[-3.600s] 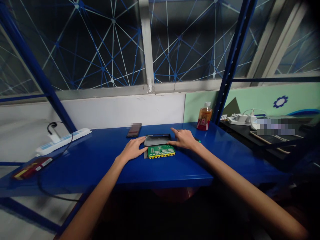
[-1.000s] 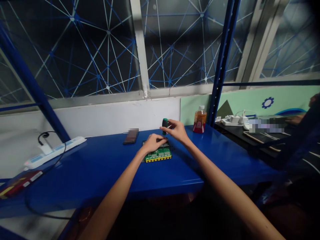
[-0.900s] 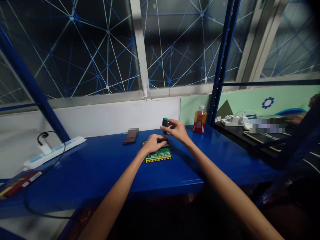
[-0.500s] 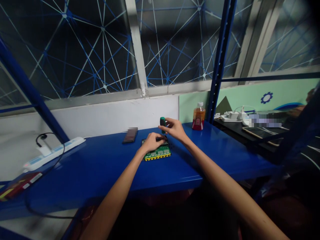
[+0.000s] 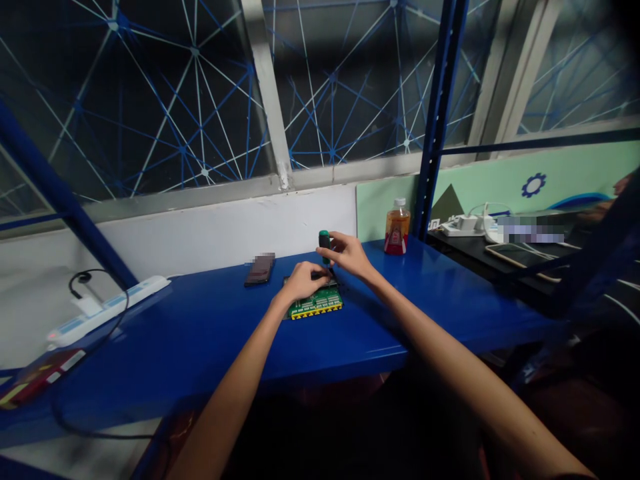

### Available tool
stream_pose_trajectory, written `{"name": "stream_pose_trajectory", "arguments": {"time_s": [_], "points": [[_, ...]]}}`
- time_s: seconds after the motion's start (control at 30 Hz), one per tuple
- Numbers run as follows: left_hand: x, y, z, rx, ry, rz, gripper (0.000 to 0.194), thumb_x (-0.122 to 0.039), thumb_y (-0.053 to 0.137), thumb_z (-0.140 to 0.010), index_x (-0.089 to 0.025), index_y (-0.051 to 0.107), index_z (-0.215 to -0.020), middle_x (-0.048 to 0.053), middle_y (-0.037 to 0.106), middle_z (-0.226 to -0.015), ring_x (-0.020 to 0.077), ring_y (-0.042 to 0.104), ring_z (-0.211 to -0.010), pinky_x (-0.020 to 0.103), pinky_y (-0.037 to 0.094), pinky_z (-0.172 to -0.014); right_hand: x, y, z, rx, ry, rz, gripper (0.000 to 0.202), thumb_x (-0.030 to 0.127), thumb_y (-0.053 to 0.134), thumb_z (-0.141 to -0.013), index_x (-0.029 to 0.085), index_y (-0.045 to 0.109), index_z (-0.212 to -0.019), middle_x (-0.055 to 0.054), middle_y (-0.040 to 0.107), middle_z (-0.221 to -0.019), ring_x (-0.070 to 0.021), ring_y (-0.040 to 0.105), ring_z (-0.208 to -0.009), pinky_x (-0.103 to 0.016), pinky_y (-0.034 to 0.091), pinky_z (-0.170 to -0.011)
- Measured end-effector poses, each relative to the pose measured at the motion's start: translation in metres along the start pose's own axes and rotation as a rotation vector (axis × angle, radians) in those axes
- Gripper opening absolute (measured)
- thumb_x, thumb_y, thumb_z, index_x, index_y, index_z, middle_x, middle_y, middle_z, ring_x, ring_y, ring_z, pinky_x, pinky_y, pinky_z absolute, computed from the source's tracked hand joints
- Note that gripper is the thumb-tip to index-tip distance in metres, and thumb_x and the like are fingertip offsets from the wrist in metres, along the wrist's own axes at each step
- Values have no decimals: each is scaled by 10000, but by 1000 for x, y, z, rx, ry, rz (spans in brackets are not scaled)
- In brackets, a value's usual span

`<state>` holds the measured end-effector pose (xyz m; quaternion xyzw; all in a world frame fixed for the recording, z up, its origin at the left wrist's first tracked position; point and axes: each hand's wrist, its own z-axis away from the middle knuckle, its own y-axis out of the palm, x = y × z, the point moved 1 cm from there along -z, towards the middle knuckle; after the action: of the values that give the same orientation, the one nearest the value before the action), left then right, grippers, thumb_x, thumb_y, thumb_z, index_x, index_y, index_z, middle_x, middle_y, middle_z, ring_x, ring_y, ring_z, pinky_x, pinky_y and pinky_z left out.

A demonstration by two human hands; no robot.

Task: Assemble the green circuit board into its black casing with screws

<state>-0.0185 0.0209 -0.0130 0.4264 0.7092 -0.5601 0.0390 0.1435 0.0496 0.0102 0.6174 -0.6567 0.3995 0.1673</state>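
On the blue table lies a green circuit board with a row of yellow ports along its near edge. My right hand grips the green and black handle of a screwdriver, held upright above the board's far right part. Across the far side of the board rests my left hand, its thumb and fingers brought together near the screwdriver's lower end. Whatever lies between those fingers is too small to make out. The screwdriver's tip is hidden by the left fingers.
A phone lies left of the board on the blue table. A bottle of amber drink stands at the back right. A white power strip and a red box are at the left. Part of another person's hand shows far right.
The view has shifted slightly. Both hands stay at the board, with the screwdriver still upright in my right hand; its handle looks slightly turned.
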Motion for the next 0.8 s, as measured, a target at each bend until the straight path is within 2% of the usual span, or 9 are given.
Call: {"name": "stream_pose_trajectory", "arguments": {"time_s": [0.17,0.47,0.67,0.8], "points": [[-5,-1,0,-14,-2,-15,231,-250,576,-781,-180,772,-880,67,760,-917,233,687,-882,299,482,-823,-2,0,1,31,-13,-48,328,421,641,-773,202,630,-1017,11,608,-681,-126,576,-497,-263,419,-509],[-10,-2,2,-16,-26,-56,223,-250,588,-758,-161,777,-838,74,763,-872,226,685,-789,287,478,-770,0,-1,3,68,-23,5,250,411,601,-787,188,626,-896,-7,630,-688,-142,568,-587,-272,414,-552],[-7,-1,2,-17,-34,-58,230,-268,591,-769,-160,781,-840,58,765,-851,233,685,-805,294,472,-776,-3,0,4,166,19,-63,349,414,618,-785,165,621,-1029,-26,657,-733,-145,586,-555,-290,440,-543],[-4,-1,1,-28,-42,-48,227,-265,602,-766,-169,781,-869,61,765,-883,240,690,-859,299,475,-799,-6,1,5,183,24,-22,325,449,653,-758,163,641,-912,-29,643,-698,-153,579,-591,-298,448,-557]]}}
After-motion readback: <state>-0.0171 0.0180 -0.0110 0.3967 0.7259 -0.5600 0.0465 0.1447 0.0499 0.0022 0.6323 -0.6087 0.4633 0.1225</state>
